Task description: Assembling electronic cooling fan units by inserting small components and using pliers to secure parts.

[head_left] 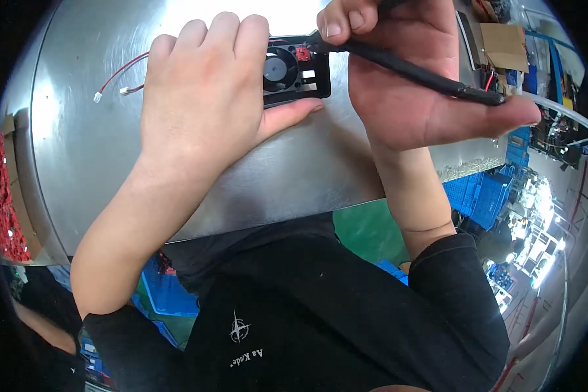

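My left hand (199,95) is closed over the left part of a black plastic housing (324,88), its thumb along the near edge. A small black fan (276,69) sits in the housing, with a small red part (302,53) to its right. Thin red and black wires (125,66) run out from under my left hand to white plugs (98,97) on the table. My right hand (405,98) holds a long black tool (411,70), kind unclear, between thumb and fingers. Its narrow end is at the housing's far right, near the red part; its other end lies across my palm.
The housing is on a shiny metal table (261,189). A cardboard box (505,46) and loose wires are at the far right, with blue crates (490,193) beyond the right edge. Red parts (10,209) lie in a box at left. Another person's arm (46,326) shows at lower left.
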Motion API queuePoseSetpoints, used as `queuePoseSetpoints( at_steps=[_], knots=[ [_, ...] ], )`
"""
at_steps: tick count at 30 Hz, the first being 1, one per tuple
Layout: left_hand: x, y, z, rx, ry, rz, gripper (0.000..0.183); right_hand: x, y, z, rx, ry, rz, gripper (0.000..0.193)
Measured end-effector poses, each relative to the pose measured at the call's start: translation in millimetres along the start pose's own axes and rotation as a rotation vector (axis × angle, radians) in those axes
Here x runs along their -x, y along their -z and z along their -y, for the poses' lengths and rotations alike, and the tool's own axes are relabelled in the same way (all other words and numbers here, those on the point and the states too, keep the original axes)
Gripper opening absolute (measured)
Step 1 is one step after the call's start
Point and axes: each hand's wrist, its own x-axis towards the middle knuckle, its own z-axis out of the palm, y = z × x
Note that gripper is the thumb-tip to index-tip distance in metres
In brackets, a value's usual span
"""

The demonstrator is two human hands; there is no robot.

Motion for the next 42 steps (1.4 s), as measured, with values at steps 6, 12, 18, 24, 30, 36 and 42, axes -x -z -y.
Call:
queuePoseSetpoints(
  at_steps=[6, 12, 18, 24, 30, 36, 42],
  knots=[
    [0, 2, -1, -0.017, -0.041, -0.059, 0.07, -5, 8, -4, 0.252, 0.021, 0.049, 0.133],
    [-3, 0, -2, -0.005, -0.051, -0.092, 0.07, -10, 24, -6, 0.337, 0.024, 0.221, 0.133],
    [-3, -3, -1, -0.028, -0.053, -0.053, 0.069, -9, 9, -8, -0.001, -0.073, 0.032, 0.135],
    [-2, -1, -4, -0.048, -0.022, -0.018, 0.066, -15, 24, -14, -0.046, -0.009, 0.235, 0.121],
    [-7, 0, -9, -0.02, -0.024, -0.053, 0.064, -24, 46, -16, -0.081, 0.062, 0.442, 0.108],
    [-5, -4, 3, -0.039, -0.048, -0.064, 0.07, -12, 26, -3, 0.425, 0.283, 0.139, 0.109],
    [-19, -7, 0, -0.033, -0.06, -0.026, 0.073, -17, 25, 11, 0.376, 0.158, 0.036, 0.12]
  ],
)
